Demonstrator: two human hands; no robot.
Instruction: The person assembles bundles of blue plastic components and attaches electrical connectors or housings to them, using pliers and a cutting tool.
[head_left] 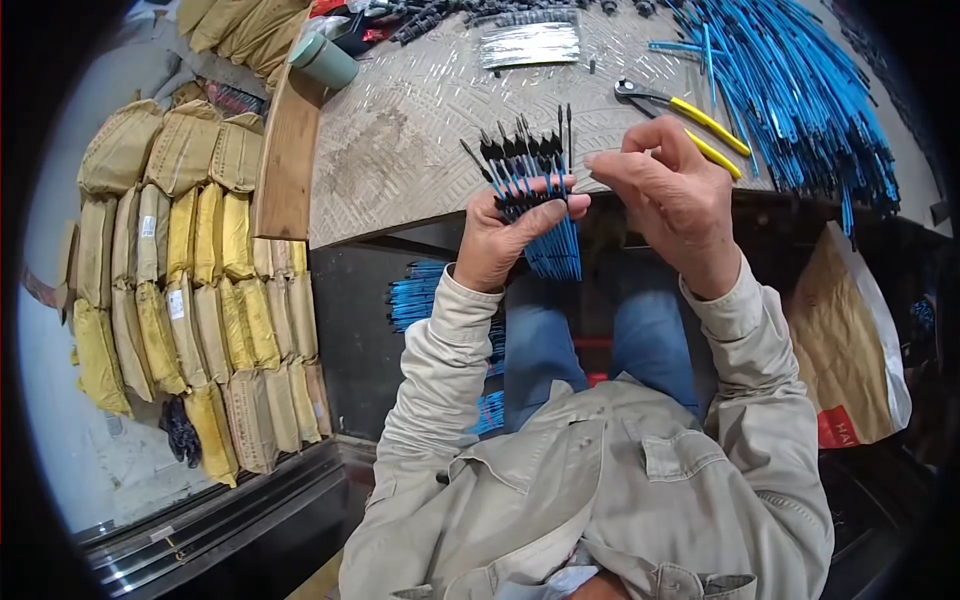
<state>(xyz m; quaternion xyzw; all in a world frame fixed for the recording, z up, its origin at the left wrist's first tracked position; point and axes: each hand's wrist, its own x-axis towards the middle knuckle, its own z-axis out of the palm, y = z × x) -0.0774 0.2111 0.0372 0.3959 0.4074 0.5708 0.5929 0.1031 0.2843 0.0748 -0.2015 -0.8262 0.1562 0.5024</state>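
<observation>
Head view, left to right: wrapped yellow and tan packages [207,325] stood in rows at the far left, beside an upright wooden board [283,185] at the end of the table [440,190]. A green cup [324,62] lay tilted next to the board. Below the table edge, further blue strips [415,297] lay in a stack, partly hidden by the left sleeve.

The left hand [490,235] held a bundle of blue strips [553,250] in front of the table edge; its grip was closed around the middle, with black ends fanned upward and blue tails hanging below. Beyond it lay a flat stack of shiny strips [530,42].

The right hand [690,195] was raised just right of the bundle, apart from it. Thumb and forefinger were close together; whether they pinched anything thin could not be told. Pliers [708,124] with yellow handles lay behind this hand.

Progress, as judged: one handful was gathered but showed no visible binding; the large pile of loose blue strips [805,110] at right was left to handle.
</observation>
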